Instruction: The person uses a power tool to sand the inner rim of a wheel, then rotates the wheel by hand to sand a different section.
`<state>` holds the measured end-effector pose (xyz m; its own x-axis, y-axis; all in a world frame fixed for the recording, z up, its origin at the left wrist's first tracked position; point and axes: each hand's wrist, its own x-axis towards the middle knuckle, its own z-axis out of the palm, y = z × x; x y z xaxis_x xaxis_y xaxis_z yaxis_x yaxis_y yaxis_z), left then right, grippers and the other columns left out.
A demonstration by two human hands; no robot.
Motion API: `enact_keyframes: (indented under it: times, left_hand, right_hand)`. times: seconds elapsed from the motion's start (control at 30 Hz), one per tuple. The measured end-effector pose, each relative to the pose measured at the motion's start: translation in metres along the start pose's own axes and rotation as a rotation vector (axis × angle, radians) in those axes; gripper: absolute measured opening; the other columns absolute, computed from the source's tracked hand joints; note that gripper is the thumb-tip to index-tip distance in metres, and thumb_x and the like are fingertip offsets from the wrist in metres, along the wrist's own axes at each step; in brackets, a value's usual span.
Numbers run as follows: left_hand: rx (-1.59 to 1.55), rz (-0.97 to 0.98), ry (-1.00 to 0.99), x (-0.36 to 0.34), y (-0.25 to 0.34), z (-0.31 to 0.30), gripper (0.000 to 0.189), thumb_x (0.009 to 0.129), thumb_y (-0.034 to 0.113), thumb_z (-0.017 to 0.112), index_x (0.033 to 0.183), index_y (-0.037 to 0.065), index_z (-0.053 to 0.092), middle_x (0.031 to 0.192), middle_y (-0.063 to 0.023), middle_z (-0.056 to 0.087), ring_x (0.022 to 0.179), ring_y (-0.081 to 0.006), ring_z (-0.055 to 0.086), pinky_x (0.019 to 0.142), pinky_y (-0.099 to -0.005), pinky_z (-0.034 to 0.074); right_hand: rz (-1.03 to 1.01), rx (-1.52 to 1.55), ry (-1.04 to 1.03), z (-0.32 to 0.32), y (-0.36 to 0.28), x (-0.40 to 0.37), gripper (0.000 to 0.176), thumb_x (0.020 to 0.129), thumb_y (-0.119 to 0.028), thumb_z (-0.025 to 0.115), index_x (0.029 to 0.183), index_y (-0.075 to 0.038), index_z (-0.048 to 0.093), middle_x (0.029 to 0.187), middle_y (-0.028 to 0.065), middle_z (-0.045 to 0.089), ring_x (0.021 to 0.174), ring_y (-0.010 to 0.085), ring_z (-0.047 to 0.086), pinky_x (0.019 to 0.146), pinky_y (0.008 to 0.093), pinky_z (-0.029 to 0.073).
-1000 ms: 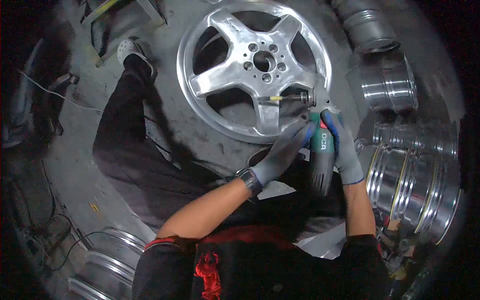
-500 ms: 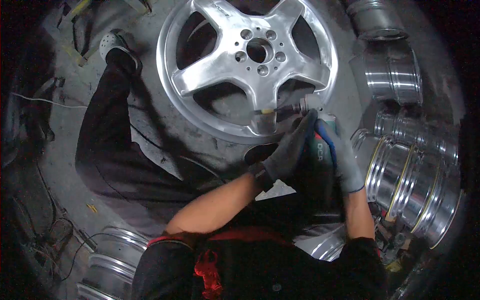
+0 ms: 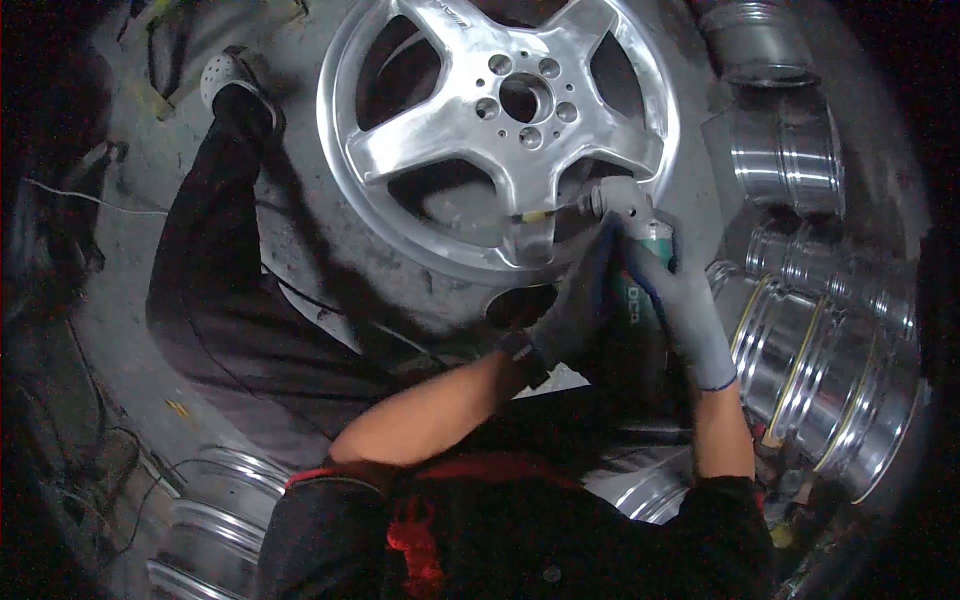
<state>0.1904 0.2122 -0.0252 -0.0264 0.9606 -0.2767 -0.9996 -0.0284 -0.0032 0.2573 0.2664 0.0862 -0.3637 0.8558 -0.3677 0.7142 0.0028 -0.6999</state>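
Observation:
An angle grinder (image 3: 634, 290) with a green body and grey head is held between my two gloved hands. A thin shaft with a yellowish tip (image 3: 535, 215) sticks out leftward from its head. That tip overlaps the lower spoke of a silver alloy wheel (image 3: 525, 165), which lies face up on the floor. My left hand (image 3: 578, 300), in a dark grey glove, presses against the grinder's left side, its fingers partly in shadow. Around the right side of the body wraps my right hand (image 3: 690, 305), in a lighter grey glove.
Several shiny rims (image 3: 820, 370) stand along the right side, with another rim (image 3: 765, 45) at the upper right. More rims (image 3: 215, 525) lie at the lower left. My outstretched leg (image 3: 215, 250) borders the left of the wheel. A cable (image 3: 95, 200) runs along the floor.
The grinder's head has risen slightly in view, and my right hand has shifted its hold along the body. The wheel appears a little further right as the view shifts.

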Motion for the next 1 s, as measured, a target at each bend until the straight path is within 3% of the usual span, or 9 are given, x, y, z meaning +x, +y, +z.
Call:
enact_keyframes:
  times: [0.1, 0.17, 0.27, 0.33, 0.6, 0.67, 0.73, 0.83, 1.0]
  left_hand:
    - [-0.120, 0.034, -0.027, -0.009, 0.004, 0.013, 0.048, 0.104, 0.048, 0.050, 0.128, 0.007, 0.057, 0.111, -0.0063, 0.064, 0.102, -0.0187, 0.062, 0.096, -0.0370, 0.051]
    - [-0.129, 0.072, -0.067, -0.013, 0.015, 0.019, 0.054, 0.102, 0.054, 0.050, 0.129, 0.007, 0.057, 0.111, -0.0052, 0.064, 0.103, -0.0158, 0.062, 0.096, -0.0349, 0.051]
    - [-0.152, -0.031, -0.212, -0.007, 0.040, 0.021, 0.057, 0.101, 0.056, 0.050, 0.131, 0.007, 0.056, 0.116, -0.0076, 0.064, 0.106, -0.0172, 0.063, 0.096, -0.0359, 0.052]
    - [0.031, 0.097, -0.233, -0.007, 0.049, 0.023, 0.062, 0.100, 0.058, 0.050, 0.133, 0.006, 0.054, 0.120, -0.0091, 0.063, 0.108, -0.0189, 0.063, 0.097, -0.0360, 0.052]
    - [-0.201, 0.141, -0.166, -0.025, 0.021, 0.022, 0.063, 0.102, 0.057, 0.046, 0.138, 0.005, 0.050, 0.125, -0.0098, 0.062, 0.113, -0.0207, 0.062, 0.101, -0.0362, 0.050]
    - [-0.232, 0.143, -0.141, -0.028, 0.022, 0.024, 0.063, 0.103, 0.056, 0.046, 0.139, 0.005, 0.050, 0.126, -0.0100, 0.062, 0.114, -0.0208, 0.062, 0.101, -0.0363, 0.050]
    - [-0.413, 0.061, -0.159, -0.028, 0.025, 0.025, 0.059, 0.103, 0.051, 0.048, 0.140, 0.006, 0.050, 0.128, -0.0134, 0.062, 0.115, -0.0259, 0.062, 0.103, -0.0415, 0.049]
    - [-0.255, 0.054, -0.027, -0.018, 0.041, 0.026, 0.059, 0.102, 0.051, 0.049, 0.141, 0.006, 0.050, 0.129, -0.0134, 0.062, 0.116, -0.0260, 0.062, 0.103, -0.0414, 0.049]
    - [-0.234, 0.051, -0.063, -0.009, 0.049, 0.023, 0.059, 0.102, 0.051, 0.049, 0.141, 0.007, 0.049, 0.129, -0.0133, 0.062, 0.117, -0.0262, 0.062, 0.104, -0.0410, 0.048]
  right_hand:
    - [-0.015, -0.042, -0.077, 0.002, -0.011, -0.005, 0.057, 0.094, -0.023, 0.071, 0.140, 0.000, 0.047, 0.125, 0.0121, 0.060, 0.111, 0.0186, 0.060, 0.094, 0.0323, 0.051]
    - [-0.052, -0.123, 0.001, 0.008, -0.019, -0.003, 0.064, 0.091, -0.033, 0.074, 0.139, 0.002, 0.050, 0.121, 0.0176, 0.066, 0.110, 0.0228, 0.064, 0.094, 0.0352, 0.051]
    - [-0.110, -0.165, 0.079, 0.019, -0.031, 0.005, 0.073, 0.089, -0.032, 0.076, 0.144, 0.002, 0.043, 0.123, 0.0200, 0.064, 0.112, 0.0227, 0.063, 0.095, 0.0349, 0.051]
    - [-0.098, -0.116, 0.060, 0.023, -0.040, 0.004, 0.075, 0.089, -0.031, 0.077, 0.145, 0.002, 0.041, 0.124, 0.0208, 0.063, 0.112, 0.0229, 0.063, 0.095, 0.0351, 0.051]
    - [-0.069, -0.158, -0.040, 0.021, -0.049, -0.014, 0.074, 0.087, -0.028, 0.080, 0.143, 0.000, 0.042, 0.126, 0.0209, 0.062, 0.111, 0.0219, 0.063, 0.093, 0.0356, 0.053]
    - [0.023, -0.157, -0.107, 0.021, -0.059, -0.017, 0.072, 0.087, -0.027, 0.079, 0.142, -0.001, 0.042, 0.125, 0.0203, 0.062, 0.108, 0.0207, 0.064, 0.091, 0.0347, 0.054]
    - [0.008, -0.162, -0.088, 0.024, -0.060, -0.014, 0.072, 0.087, -0.026, 0.080, 0.142, 0.000, 0.041, 0.124, 0.0197, 0.062, 0.106, 0.0206, 0.065, 0.091, 0.0346, 0.054]
    - [-0.050, -0.138, -0.041, 0.033, -0.064, -0.006, 0.073, 0.086, -0.026, 0.080, 0.141, 0.003, 0.041, 0.124, 0.0188, 0.062, 0.105, 0.0209, 0.065, 0.090, 0.0345, 0.054]
    - [-0.123, -0.112, 0.035, 0.040, -0.065, -0.003, 0.075, 0.085, -0.026, 0.081, 0.140, 0.006, 0.041, 0.124, 0.0182, 0.062, 0.108, 0.0222, 0.064, 0.092, 0.0350, 0.054]
